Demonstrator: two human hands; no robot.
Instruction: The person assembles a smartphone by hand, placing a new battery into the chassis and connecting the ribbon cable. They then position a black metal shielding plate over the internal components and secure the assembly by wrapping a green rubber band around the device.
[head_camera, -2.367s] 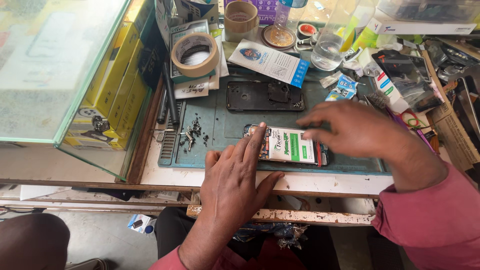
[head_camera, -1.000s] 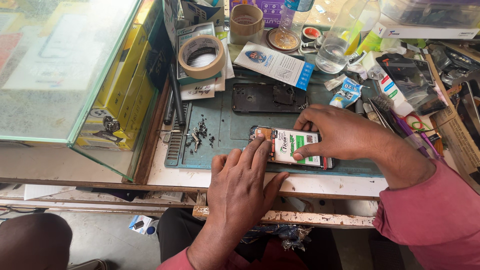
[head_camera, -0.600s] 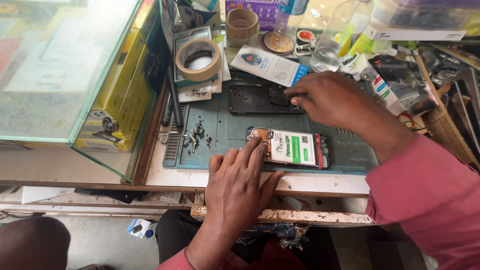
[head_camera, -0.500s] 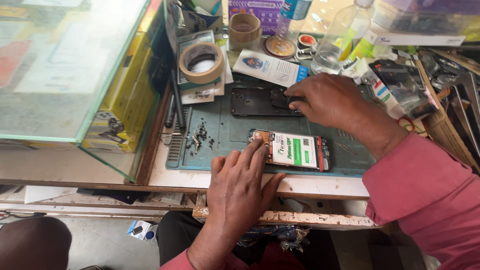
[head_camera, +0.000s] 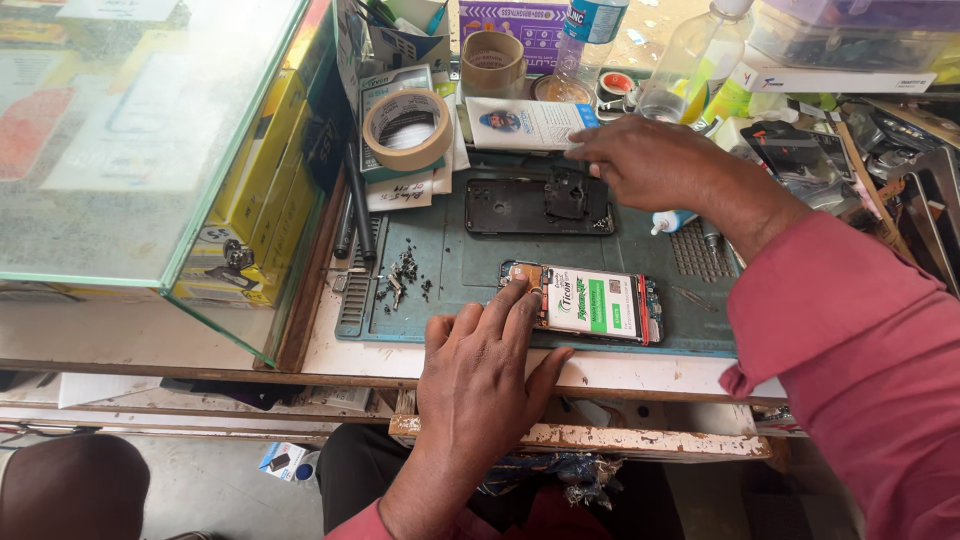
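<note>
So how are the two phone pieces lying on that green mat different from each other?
The opened phone near the mat's front edge shows a white and green battery; the black back cover behind it is a hollow dark shell. The left hand presses its fingertips on the opened phone; the right hand rests by the back cover's far edge. Both lie flat, lengthwise, on the green mat.

This was a small phone-repair stall. A grey-green work mat (head_camera: 470, 270) lay on the worn surface (head_camera: 620, 370), and on it sat an opened phone (head_camera: 590, 302) with its battery showing. Behind the phone on the mat lay a stripped black phone frame (head_camera: 520, 208); to the mat's left edge, a scatter of tiny screws and bits (head_camera: 402, 275). Just beyond the mat sat tape rolls (head_camera: 407, 128) and a clear bottle (head_camera: 690, 65). Left of the mat stood a glass display case (head_camera: 150, 140) stacked with yellow boxes (head_camera: 270, 190).
</note>
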